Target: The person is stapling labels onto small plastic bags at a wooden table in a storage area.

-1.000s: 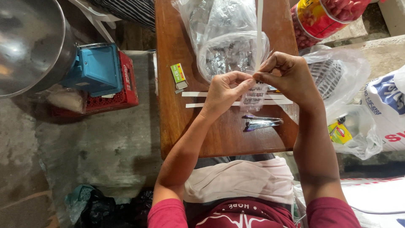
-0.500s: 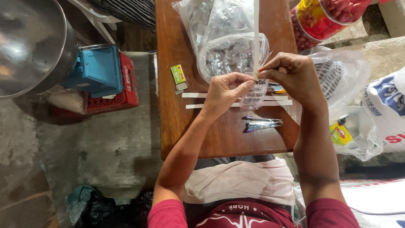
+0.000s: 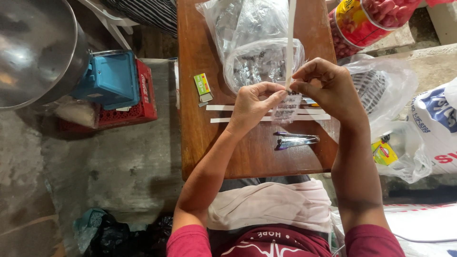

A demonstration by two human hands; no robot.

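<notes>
While left hand (image 3: 254,102) & right hand (image 3: 328,88) both pinch sachet (image 3: 287,107) w/ strip (image 3: 290,43) above table (image 3: 200,138) centre, weak grip may let sachet slip, spilling contents.

A narrow brown wooden tabletop (image 3: 204,143) runs away from the viewer, its surface worn and glossy under soft, even light. To its left lies a rough grey concrete floor (image 3: 119,166), stained and cracked. On that floor stands a red plastic crate (image 3: 138,102) with a blue box (image 3: 110,78) on top, and beside these a large shiny metal basin (image 3: 33,47). On the right a pale concrete step (image 3: 428,62) rises, with printed white sacks (image 3: 438,138) against it.
</notes>
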